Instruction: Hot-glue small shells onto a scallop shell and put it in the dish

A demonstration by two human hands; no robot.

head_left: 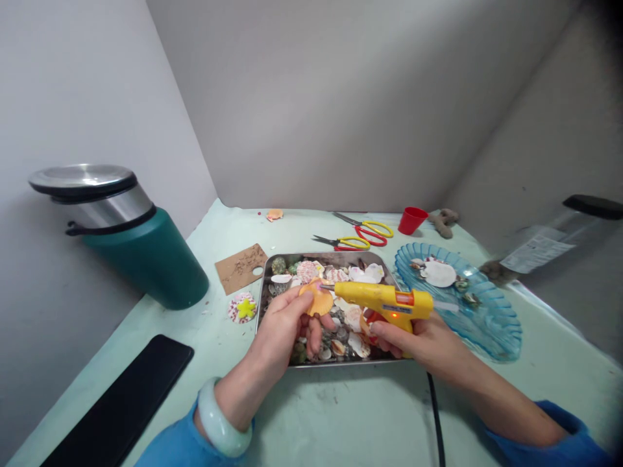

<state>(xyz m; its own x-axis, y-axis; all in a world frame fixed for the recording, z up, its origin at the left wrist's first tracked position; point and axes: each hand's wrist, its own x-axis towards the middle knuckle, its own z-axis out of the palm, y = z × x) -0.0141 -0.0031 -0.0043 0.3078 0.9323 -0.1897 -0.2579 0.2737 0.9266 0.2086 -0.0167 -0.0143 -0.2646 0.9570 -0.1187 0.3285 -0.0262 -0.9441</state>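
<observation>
Between the thumb and fingers of my left hand [289,321] is an orange scallop shell [318,299]. My right hand [413,337] is wrapped round the handle of a yellow hot glue gun [374,296], whose small light glows red. The metal nozzle points left and meets the shell's upper edge; whether glue is coming out I cannot tell. Both hands are above a metal tray [321,367] filled with assorted shells, such as a pinkish ribbed shell [306,270]. My right fingers hide part of the trigger.
A green bottle [146,259] and a black phone [121,402] are at the left. Near the tray lie brown cardboard [241,267] and a shell-like disc with a yellow star [242,307]. Scissors [343,243], a red cup [413,220] and a blue dish [487,318] stand beyond and right.
</observation>
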